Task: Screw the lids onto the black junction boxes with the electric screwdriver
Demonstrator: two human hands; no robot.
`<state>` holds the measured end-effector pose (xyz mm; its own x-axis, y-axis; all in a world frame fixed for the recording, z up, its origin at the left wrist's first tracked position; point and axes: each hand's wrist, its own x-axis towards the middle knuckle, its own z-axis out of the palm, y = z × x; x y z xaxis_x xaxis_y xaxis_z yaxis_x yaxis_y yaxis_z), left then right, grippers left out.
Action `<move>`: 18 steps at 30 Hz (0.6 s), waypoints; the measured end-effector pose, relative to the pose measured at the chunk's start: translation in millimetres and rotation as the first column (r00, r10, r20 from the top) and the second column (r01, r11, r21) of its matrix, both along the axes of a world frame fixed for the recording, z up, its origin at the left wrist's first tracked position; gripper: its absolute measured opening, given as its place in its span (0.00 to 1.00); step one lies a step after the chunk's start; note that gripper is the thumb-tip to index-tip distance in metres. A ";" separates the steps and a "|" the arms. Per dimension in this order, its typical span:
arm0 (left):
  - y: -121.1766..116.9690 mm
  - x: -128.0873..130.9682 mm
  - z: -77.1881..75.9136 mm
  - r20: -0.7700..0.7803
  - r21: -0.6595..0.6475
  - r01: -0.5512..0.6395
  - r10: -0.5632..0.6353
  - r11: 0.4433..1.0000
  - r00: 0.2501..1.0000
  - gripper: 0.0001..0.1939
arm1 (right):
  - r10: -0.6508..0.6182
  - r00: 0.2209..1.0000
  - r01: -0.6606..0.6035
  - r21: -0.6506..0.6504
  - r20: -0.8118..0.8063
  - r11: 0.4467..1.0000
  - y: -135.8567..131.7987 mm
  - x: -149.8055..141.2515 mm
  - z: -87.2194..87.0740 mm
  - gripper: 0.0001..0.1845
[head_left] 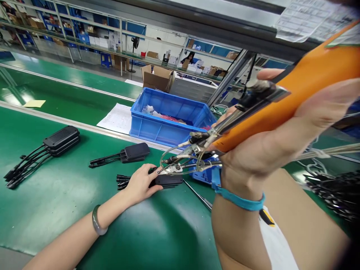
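Note:
My right hand (270,146) is raised close to the camera, wrapped round an orange power screwdriver (303,86) whose metal tip and wire guard (182,159) point down to the left. My left hand (140,183) lies on the green belt and grips a small black box (165,180) with short cables (122,182) sticking out to its left. The tool's tip hovers just above that box. I wear a grey-green bangle on the left wrist and a blue strap on the right.
Two more black boxes with cables (132,153) (56,140) lie further left on the green belt (56,195). A blue bin (165,127) stands behind, with a paper sheet (116,118) beside it. A heap of black cables (334,191) lies at right. Shelves and cardboard boxes stand beyond.

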<state>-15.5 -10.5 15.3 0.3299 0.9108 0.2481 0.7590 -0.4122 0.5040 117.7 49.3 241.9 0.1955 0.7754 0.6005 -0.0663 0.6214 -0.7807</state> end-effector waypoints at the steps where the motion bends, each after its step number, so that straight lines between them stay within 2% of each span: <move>1: 1.2 0.5 -1.7 0.039 -0.007 -0.018 0.018 1.000 0.999 0.32 | -0.012 0.999 0.014 0.044 -0.043 0.999 0.8 0.2 -2.4 0.21; 3: 2.9 1.6 -3.3 0.089 -0.033 -0.053 0.056 0.998 0.994 0.33 | 0.009 0.996 -0.002 0.084 -0.083 0.996 2.1 -0.2 -14.1 0.20; 6: 3.7 2.5 -3.7 0.126 -0.053 -0.088 0.094 0.995 0.987 0.31 | 0.111 0.991 -0.111 -0.002 -0.072 0.994 0.4 -1.5 -38.0 0.24; 9: 3.7 2.1 -6.3 0.177 -0.028 -0.107 0.111 0.994 0.978 0.33 | 0.107 0.994 -0.107 -0.054 -0.014 0.993 -4.0 -2.9 -57.1 0.23; 14: 4.0 2.5 -14.1 0.248 0.000 -0.115 0.111 0.993 0.962 0.35 | 0.114 0.993 -0.111 -0.083 0.039 0.990 -8.9 -5.6 -74.2 0.21; 18: 3.3 3.8 -16.3 0.256 -0.042 -0.115 0.122 0.993 0.959 0.31 | 0.147 0.989 -0.148 -0.095 -0.018 0.984 -12.6 -8.6 -81.4 0.19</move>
<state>-11.7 -7.2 -1.0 0.1477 0.9470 0.2853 0.6447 -0.3110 0.6983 109.1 36.7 160.6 0.0810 0.8501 0.5203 -0.1598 0.5263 -0.8351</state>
